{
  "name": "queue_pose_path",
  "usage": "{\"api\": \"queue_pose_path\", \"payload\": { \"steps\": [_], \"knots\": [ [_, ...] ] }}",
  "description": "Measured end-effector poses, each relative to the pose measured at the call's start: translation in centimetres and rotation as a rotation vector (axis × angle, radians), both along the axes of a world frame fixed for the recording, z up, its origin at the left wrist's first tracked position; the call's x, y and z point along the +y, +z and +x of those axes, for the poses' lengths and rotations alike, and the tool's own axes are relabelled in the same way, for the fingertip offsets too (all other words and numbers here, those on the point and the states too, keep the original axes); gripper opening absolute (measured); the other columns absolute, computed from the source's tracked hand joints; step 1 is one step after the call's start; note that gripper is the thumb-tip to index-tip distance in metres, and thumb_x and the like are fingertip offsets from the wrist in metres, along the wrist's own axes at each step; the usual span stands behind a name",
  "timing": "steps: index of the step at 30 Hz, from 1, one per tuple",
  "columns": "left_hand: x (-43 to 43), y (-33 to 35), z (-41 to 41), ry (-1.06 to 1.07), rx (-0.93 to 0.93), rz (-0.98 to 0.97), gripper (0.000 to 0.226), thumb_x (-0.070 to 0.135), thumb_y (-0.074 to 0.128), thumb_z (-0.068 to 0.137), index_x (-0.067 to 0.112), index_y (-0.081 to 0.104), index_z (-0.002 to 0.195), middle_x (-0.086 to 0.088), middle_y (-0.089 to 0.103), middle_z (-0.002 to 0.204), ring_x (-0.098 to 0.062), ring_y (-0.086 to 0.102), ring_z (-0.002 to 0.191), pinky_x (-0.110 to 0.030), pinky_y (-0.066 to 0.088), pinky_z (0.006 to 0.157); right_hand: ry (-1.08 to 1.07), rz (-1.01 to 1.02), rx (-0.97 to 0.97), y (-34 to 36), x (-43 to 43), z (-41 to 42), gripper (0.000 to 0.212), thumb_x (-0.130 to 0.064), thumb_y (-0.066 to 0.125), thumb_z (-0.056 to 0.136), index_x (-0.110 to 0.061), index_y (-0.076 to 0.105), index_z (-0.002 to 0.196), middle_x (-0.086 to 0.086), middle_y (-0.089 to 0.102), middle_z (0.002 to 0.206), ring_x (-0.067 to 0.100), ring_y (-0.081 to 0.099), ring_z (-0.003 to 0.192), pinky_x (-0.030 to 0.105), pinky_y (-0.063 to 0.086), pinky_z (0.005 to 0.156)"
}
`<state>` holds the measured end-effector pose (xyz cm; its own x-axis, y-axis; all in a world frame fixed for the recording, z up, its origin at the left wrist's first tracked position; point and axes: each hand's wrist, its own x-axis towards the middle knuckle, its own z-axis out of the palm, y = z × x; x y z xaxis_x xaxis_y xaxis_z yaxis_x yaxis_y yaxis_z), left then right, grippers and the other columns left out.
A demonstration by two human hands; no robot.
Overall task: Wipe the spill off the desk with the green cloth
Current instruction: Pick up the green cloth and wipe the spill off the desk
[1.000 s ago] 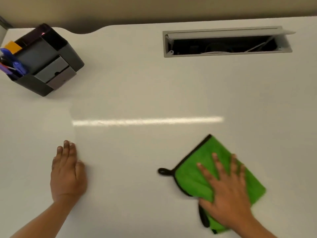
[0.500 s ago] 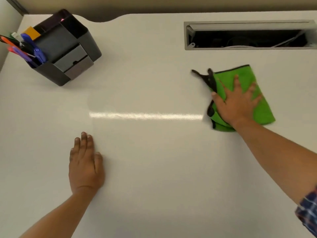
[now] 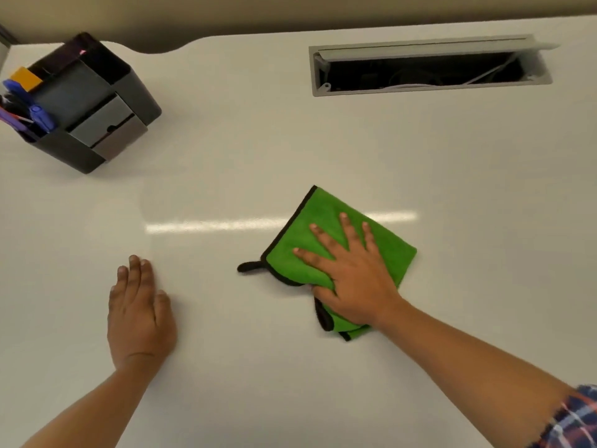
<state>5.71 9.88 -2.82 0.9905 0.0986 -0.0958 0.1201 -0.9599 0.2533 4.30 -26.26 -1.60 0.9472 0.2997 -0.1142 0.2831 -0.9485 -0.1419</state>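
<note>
Worktop (image 3: 323,150): white, glossy.
Cable hatch (image 3: 429,67): far right, lid raised.
Organiser (image 3: 97,101): dark, far left, holding pens; no legible writing.
Green cloth (image 3: 323,221): centre-right, flat beneath right-hand fingers.
Right hand (image 3: 355,276): fingers (image 3: 347,227) splayed, pressing, gripping nothing.
Left hand (image 3: 139,315): flat, empty.

Your tabletop (image 3: 323,140): smooth, glossy white. Your green cloth (image 3: 323,218): plush, matt, black-edged. Your organiser (image 3: 106,101): dark matt plastic.
</note>
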Motion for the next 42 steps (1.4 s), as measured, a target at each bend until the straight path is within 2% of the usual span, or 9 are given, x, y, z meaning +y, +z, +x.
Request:
{"api": "queue_pose_path", "payload": {
  "steps": [3, 6, 11, 16, 19, 26, 31, 36, 42],
  "knots": [
    [-0.2, 0.3, -0.1, 0.003, 0.007, -0.009, 0.067, 0.033, 0.016, 0.09, 0.007, 0.022, 0.151, -0.006, 0.015, 0.162, -0.022, 0.008, 0.15, -0.038, 0.007, 0.121, -0.265, -0.057, 0.05, 0.3, -6.9, -1.8, 0.067, -0.064, 0.04, 0.085, -0.051, 0.028, 0.15, 0.0, 0.031, 0.164, 0.046, 0.015, 0.15, 0.069, 0.014, 0.116],
    [-0.1, 0.4, 0.0, 0.0, 0.008, -0.006, 0.067, 0.035, 0.016, 0.091, 0.007, 0.022, 0.152, -0.006, 0.015, 0.162, -0.023, 0.008, 0.15, -0.04, 0.009, 0.121, -0.485, -0.086, 0.105, 0.7, -11.6, -6.6, 0.064, -0.071, 0.021, 0.094, -0.05, 0.02, 0.154, 0.002, 0.021, 0.167, 0.042, 0.009, 0.153, 0.069, 0.015, 0.116],
    [0.0, 0.3, 0.1, -0.011, 0.024, 0.014, 0.07, 0.038, 0.015, 0.09, 0.005, 0.022, 0.151, -0.008, 0.015, 0.162, -0.025, 0.009, 0.149, -0.042, 0.01, 0.12, -0.631, -0.06, 0.192, 0.9, -6.3, -13.9, 0.069, -0.074, 0.016, 0.092, -0.044, 0.031, 0.153, 0.007, 0.017, 0.167, 0.048, 0.006, 0.151, 0.072, 0.015, 0.115],
    [-0.1, 0.3, 0.2, -0.011, 0.031, 0.014, 0.071, 0.04, 0.016, 0.09, 0.005, 0.02, 0.152, -0.007, 0.014, 0.162, -0.023, 0.007, 0.15, -0.041, 0.009, 0.121, -0.327, -0.081, 0.173, 0.7, 4.7, -14.1, 0.075, -0.073, 0.044, 0.078, -0.05, 0.034, 0.149, 0.012, 0.031, 0.162, 0.057, 0.016, 0.145, 0.078, 0.019, 0.107],
    [0.1, 0.1, 0.0, -0.01, 0.031, 0.005, 0.069, 0.038, 0.018, 0.09, 0.006, 0.02, 0.152, -0.007, 0.014, 0.162, -0.022, 0.007, 0.15, -0.041, 0.01, 0.121, -0.163, -0.07, 0.157, 0.4, 8.6, -11.0, 0.077, -0.074, 0.048, 0.078, -0.051, 0.031, 0.15, 0.01, 0.028, 0.164, 0.057, 0.014, 0.146, 0.079, 0.016, 0.107],
    [0.1, 0.3, 0.1, 0.002, 0.031, -0.016, 0.069, 0.038, 0.02, 0.09, 0.009, 0.019, 0.153, -0.003, 0.011, 0.162, -0.018, 0.003, 0.15, -0.04, 0.009, 0.121, -0.372, 0.005, 0.059, 0.2, 6.7, -0.2, 0.065, -0.066, 0.043, 0.085, -0.048, 0.037, 0.148, -0.002, 0.029, 0.164, 0.047, 0.013, 0.15, 0.071, 0.014, 0.114],
    [0.0, 0.4, 0.2, 0.013, 0.024, -0.032, 0.07, 0.04, 0.023, 0.089, 0.011, 0.019, 0.153, -0.001, 0.01, 0.163, -0.016, 0.003, 0.15, -0.04, 0.01, 0.121, -0.518, -0.018, 0.082, 0.6, 2.8, 10.8, 0.07, -0.071, 0.031, 0.083, -0.049, 0.031, 0.15, -0.001, 0.019, 0.167, 0.052, 0.005, 0.148, 0.077, 0.009, 0.112],
    [0.2, 0.4, 0.0, 0.019, 0.01, -0.061, 0.07, 0.041, 0.025, 0.089, 0.013, 0.018, 0.153, 0.001, 0.01, 0.163, -0.014, 0.001, 0.15, -0.038, 0.009, 0.121, -0.335, -0.057, 0.115, 0.3, 6.8, 20.3, 0.079, -0.088, 0.018, 0.075, -0.06, 0.018, 0.149, -0.004, 0.003, 0.17, 0.059, -0.011, 0.145, 0.078, -0.007, 0.11],
    [0.3, 0.1, -0.1, 0.006, -0.016, -0.071, 0.069, 0.042, 0.025, 0.091, 0.014, 0.018, 0.153, 0.001, 0.01, 0.163, -0.014, 0.001, 0.15, -0.037, 0.007, 0.121, 0.0, -0.103, 0.065, 0.5, 15.7, 21.2, 0.073, -0.084, 0.012, 0.081, -0.059, 0.018, 0.15, -0.006, 0.008, 0.169, 0.059, -0.008, 0.146, 0.077, -0.003, 0.113]
  ]
}}
